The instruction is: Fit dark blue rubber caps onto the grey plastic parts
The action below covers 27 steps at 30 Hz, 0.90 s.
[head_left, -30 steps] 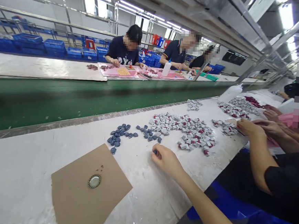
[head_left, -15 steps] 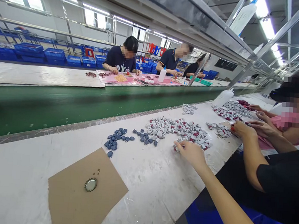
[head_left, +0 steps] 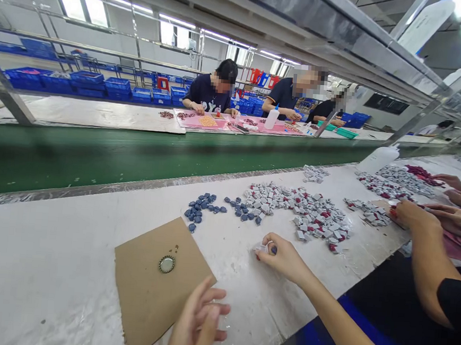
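Note:
My right hand (head_left: pixel 285 259) is pinched just above the white table, in front of the grey-and-red pile. Between thumb and fingers it holds a small grey-white piece (head_left: pixel 261 248) with a touch of red under it, and a dark blue bit (head_left: pixel 273 249) shows among the fingers. My left hand (head_left: pixel 198 319) hovers at the near edge of a brown cardboard sheet (head_left: pixel 141 298), fingers spread and nothing in them. On that cardboard lies a crimped bottle cap (head_left: pixel 166 264), open side up, with a few tiny brown specks beside it.
Small dark blue pieces (head_left: pixel 202 205) lie scattered beyond the cardboard. Grey-and-red blocks (head_left: pixel 318 216) are heaped to their right. A co-worker's arm (head_left: pixel 428 241) reaches in from the right. A white squeeze bottle (head_left: pixel 377 158) leans near the far edge; a green belt (head_left: pixel 96 159) runs behind.
My right hand has drawn back from the pile toward the cardboard with the small grey-white piece. My left hand has come into view from below. The view has turned right.

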Tool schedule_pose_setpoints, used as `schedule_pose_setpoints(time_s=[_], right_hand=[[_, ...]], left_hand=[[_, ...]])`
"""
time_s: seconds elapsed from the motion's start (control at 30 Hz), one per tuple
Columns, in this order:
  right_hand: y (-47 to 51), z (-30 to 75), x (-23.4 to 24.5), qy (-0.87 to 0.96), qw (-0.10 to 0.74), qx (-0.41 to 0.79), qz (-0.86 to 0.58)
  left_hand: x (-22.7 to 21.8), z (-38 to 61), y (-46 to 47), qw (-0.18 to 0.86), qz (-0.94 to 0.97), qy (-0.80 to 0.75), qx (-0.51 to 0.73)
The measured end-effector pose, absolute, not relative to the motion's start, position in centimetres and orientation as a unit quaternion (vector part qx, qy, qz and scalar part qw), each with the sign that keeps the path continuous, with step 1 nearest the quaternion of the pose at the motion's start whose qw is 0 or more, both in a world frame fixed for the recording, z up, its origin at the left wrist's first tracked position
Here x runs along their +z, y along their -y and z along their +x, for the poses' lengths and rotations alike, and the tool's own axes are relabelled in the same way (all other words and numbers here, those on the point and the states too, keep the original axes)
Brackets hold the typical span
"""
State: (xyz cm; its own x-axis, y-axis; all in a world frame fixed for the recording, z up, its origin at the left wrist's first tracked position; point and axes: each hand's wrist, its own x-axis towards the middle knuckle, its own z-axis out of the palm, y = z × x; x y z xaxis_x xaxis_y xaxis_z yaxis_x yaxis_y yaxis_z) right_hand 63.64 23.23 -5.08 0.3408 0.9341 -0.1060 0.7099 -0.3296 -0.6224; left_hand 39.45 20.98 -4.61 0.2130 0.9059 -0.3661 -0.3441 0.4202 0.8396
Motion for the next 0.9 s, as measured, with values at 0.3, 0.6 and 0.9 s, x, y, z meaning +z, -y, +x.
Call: schedule_pose_setpoints(time_s=[0.3, 0.6, 0.9], right_hand=[[-21.4, 53.8, -4.7, 0.505, 0.406, 0.425, -0.632], [-22.9, 51.6, -4.1, 0.321, 0.499, 0.557, -0.582], [-22.8, 50.2, -4.9, 0.421, 0.423, 0.536, -0.597]], left_hand=[[-5.1, 41.2, -22.8, 0.777, 0.276, -0.421, 0.379], [-3.9, 35.7, -22.9, 0.755, 0.138, -0.465, 0.442], [-3.6, 32.6, -23.0, 0.715, 0.106, -0.476, 0.501]])
